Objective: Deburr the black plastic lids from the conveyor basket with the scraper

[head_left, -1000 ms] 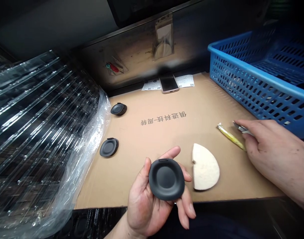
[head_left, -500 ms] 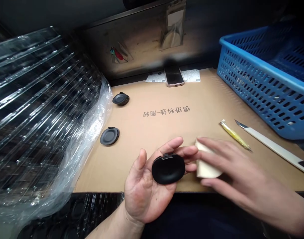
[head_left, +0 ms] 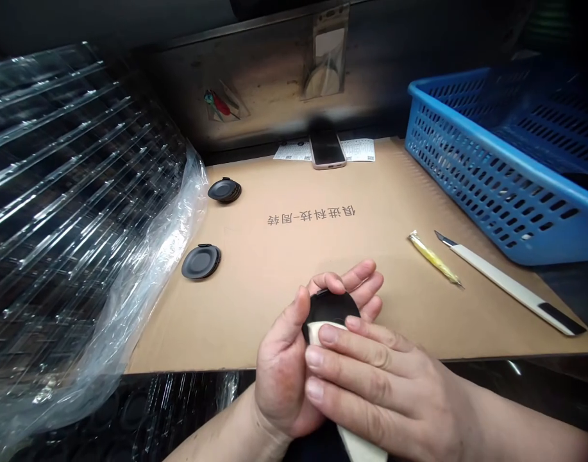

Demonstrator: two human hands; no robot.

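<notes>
My left hand (head_left: 285, 366) cradles a black oval cap (head_left: 328, 307), its thumb and index finger at the cap's edge and the other fingers stretched out beyond it. Over the lower part of the cap, my right hand (head_left: 380, 378) presses a cream cloth (head_left: 358, 444) with its fingers laid flat together. The cloth hides that part of the cap, and its lower end hangs below my right hand. On the cardboard to the left lie two small stacks of similar black caps, a nearer stack (head_left: 201, 262) and a farther stack (head_left: 225, 190).
Clear plastic trays (head_left: 58, 212) in plastic film stand at the left. A blue basket (head_left: 486, 192) is at the right, beside a white-handled knife (head_left: 510, 282) and a yellow pen-like tool (head_left: 435, 260). A phone (head_left: 327, 149) lies on paper at the back of the cardboard (head_left: 294, 250).
My right hand has brought the cloth left and down onto the cap. My left hand's thumb and index finger have closed in on the cap's edge. The view has shifted slightly right.
</notes>
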